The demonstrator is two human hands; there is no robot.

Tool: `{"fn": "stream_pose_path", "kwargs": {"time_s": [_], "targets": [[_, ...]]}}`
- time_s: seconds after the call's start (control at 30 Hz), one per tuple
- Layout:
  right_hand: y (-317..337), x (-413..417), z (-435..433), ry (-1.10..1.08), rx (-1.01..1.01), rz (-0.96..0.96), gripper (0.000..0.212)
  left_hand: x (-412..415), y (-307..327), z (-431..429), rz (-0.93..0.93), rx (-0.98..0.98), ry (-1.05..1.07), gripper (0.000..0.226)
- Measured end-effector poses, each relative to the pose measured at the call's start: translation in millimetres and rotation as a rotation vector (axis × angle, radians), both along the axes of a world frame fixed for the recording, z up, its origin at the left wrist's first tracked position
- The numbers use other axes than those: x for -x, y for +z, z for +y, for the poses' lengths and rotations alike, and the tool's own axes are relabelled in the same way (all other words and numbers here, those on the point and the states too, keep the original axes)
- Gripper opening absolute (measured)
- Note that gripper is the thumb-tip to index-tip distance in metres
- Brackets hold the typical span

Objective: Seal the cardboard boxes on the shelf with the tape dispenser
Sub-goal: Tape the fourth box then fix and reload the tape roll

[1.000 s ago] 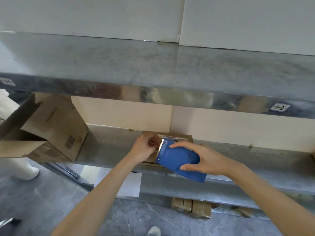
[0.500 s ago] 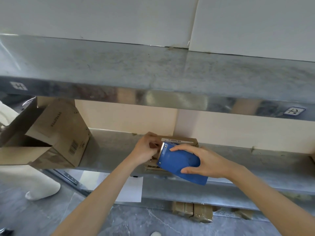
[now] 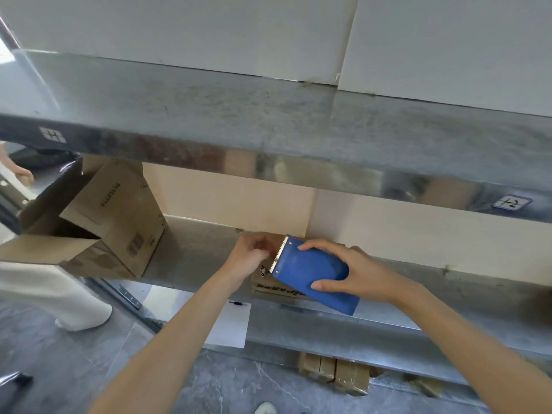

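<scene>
Two hands worked at one small cardboard box near the front edge of the shelf. Over the box top tilted the tape dispenser: blue, flat-sided, w/ a metal toothed edge. R hand gripped its body, thumb below, fingers across the top. L hand sat curled right by the teeth; couldn't tell what it pinched. Vs. half a sec earlier: hands and dispenser barely shifted, but the box's white label strip was now hidden.
</scene>
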State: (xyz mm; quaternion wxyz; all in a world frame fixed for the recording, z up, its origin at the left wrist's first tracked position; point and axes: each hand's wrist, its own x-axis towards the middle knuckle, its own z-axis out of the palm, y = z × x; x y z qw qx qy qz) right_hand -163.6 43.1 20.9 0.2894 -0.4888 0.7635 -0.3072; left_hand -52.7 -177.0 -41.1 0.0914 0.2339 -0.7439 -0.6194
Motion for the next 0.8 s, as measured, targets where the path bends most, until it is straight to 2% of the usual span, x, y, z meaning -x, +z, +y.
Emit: {"fn": "stream_pose_path", "kwargs": {"time_s": [0.07, 0.17, 0.27, 0.43, 0.6, 0.8], "targets": [[2.8, 2.4, 4.9, 0.008, 0.002, 0.001, 0.055, -2.9, 4.9, 5.2, 0.012, -0.036, 0.021, 0.037], [4.9, 9.6, 17.1, 0.02, -0.011, 0.027, 0.055, -9.6, 15.8, -3.9, 0.057, -0.047, 0.086, 0.023], [2.0, 20.0, 32.9, -0.002, -0.029, 0.031, 0.055, -13.7, 24.3, -19.3, 0.098, -0.017, 0.086, 0.019], [-0.4, 27.4, 43.5, 0.001, -0.02, 0.021, 0.056, -15.2, 20.4, -10.3, 0.07, 0.016, 0.059, 0.009], [-5.0, 46.6, 58.2, -0.017, -0.06, 0.095, 0.057, -16.4, 23.9, -33.9, 0.05, 0.064, 0.153, 0.016], [-14.2, 61.0, 52.8, -0.067, -0.084, 0.064, 0.055, -9.3, -4.3, -29.6, -0.033, -0.001, 0.16, 0.007]]}}
